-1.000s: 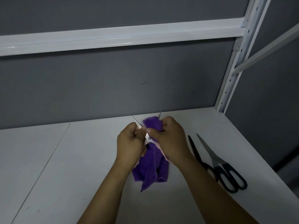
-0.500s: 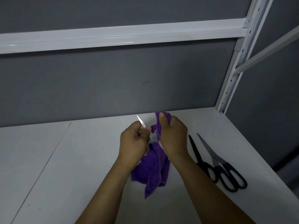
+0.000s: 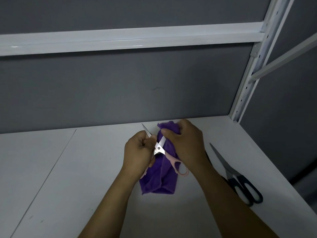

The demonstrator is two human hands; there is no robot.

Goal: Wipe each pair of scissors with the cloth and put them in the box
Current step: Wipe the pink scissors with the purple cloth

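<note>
1. The pink scissors (image 3: 158,148), blades spread, are held above the shelf (image 3: 68,169): light, stiff, sharp-tipped.
2. The left grip (image 3: 139,152) is curled around one blade; the right grip (image 3: 186,143) pinches the soft purple cloth (image 3: 157,179) over the other, seemingly.
3. Safer hold: the handles.

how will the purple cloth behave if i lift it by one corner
Likely floppy: the purple cloth droops in folds from the right hand. Probably light, since a fingertip pinch holds it up. Its fuzzy surface shouldn't slip much.
</note>
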